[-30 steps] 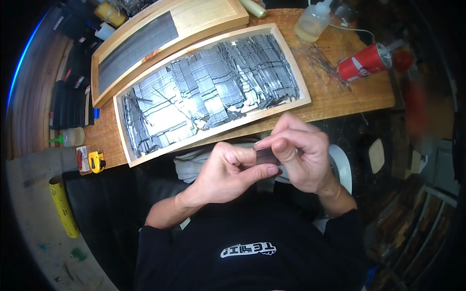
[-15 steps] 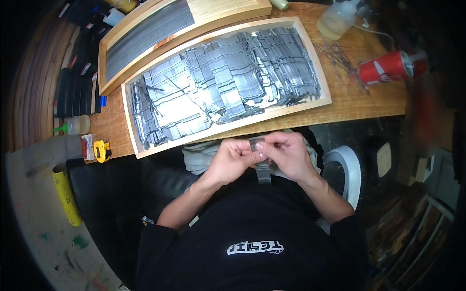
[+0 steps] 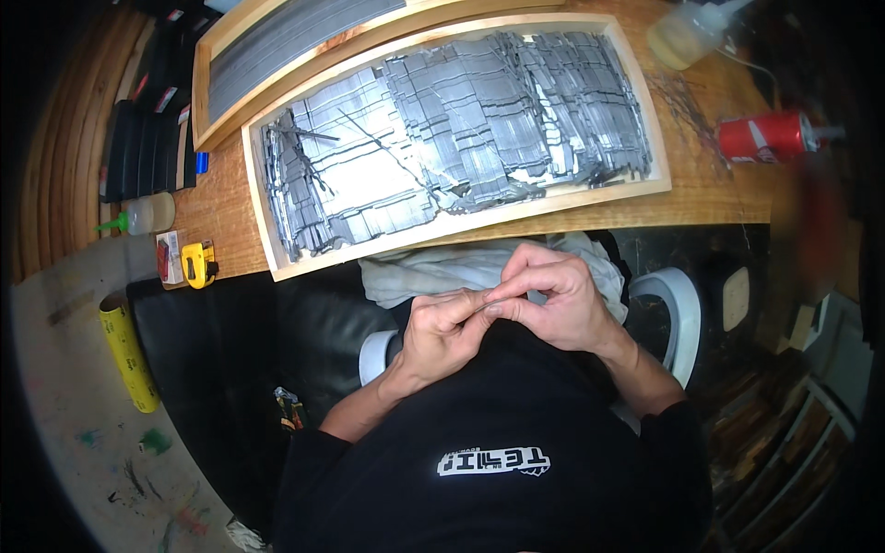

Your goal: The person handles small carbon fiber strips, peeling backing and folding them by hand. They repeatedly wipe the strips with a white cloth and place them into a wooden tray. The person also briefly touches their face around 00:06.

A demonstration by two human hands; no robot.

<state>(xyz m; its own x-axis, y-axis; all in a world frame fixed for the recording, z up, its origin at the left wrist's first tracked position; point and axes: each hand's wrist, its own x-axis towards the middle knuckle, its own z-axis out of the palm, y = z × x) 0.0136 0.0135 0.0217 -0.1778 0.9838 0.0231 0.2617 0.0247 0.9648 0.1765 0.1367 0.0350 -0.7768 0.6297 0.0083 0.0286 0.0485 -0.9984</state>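
In front of my chest, my left hand (image 3: 446, 330) and my right hand (image 3: 553, 297) meet, both closed in a pinch. Between their fingertips is a thin dark grey strip (image 3: 495, 304), turned almost edge-on, so little of it shows. Beyond them lies a shallow wooden tray (image 3: 452, 223), its front edge just past my fingers. Rows of thin grey strips (image 3: 498, 111), some overlapping and some loose, fill it. A pale cloth (image 3: 410, 272) is bunched below the bench edge, behind my hands.
Behind the tray stands another wooden frame (image 3: 206, 88) with a grey panel. On the bench (image 3: 705, 198) are a red can (image 3: 761, 136), a squeeze bottle (image 3: 687, 35), a green-tipped bottle (image 3: 147, 214) and a yellow tape measure (image 3: 197, 264). A yellow tube (image 3: 129, 355) is at left.
The strip, earlier hanging flat below my fingers with its face showing, is now turned edge-on. My right hand has lifted its fingers over it. The view has shifted slightly.
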